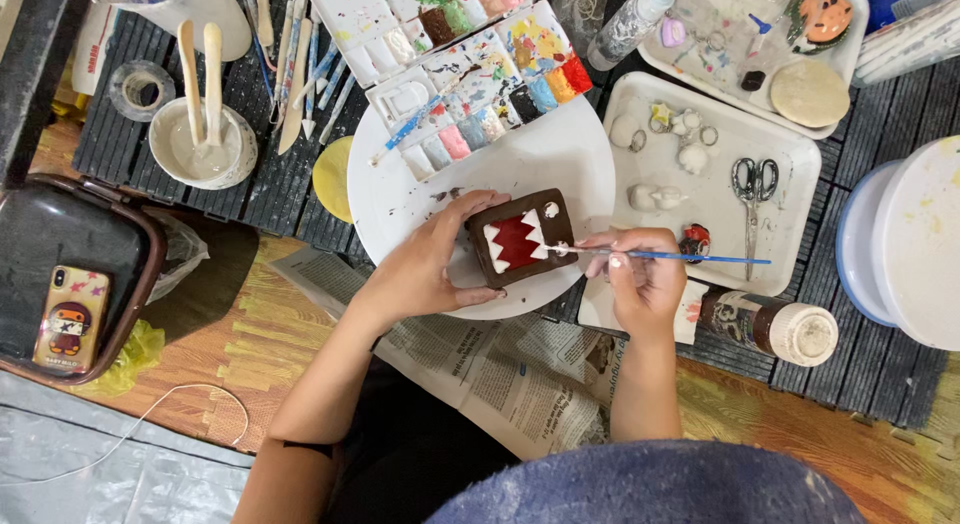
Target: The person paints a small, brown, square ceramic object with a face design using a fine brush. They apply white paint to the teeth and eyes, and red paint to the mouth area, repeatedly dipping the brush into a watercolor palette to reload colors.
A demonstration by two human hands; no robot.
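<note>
Brown clay, a small block (520, 239) with a red mouth and white zigzag teeth, sits in my left hand (432, 264), fingers curled round its left side and thumb over the far edge, holding it just above the round white plate (570, 159). My right hand (645, 279) is closed in a pinch on a thin blue brush (665, 255), whose tip touches the right edge of the block near the teeth. Far of the plate lie two open paint palettes (470, 74), their wells holding greens, browns, pinks, yellow, red and blue, with a second blue brush (405, 129) resting across the nearer one. To the right, a white tray (790, 214) holds scissors (752, 199), small white clay bits and metal rings; a farther tray (850, 114) holds a pale round disc and an orange figure. On the far left, a bowl (200, 149) holds whitish liquid and two wooden sticks. A dark bin (70, 244) at left has a phone (70, 319) lying on it. Newspaper (500, 369) lies near me.
</note>
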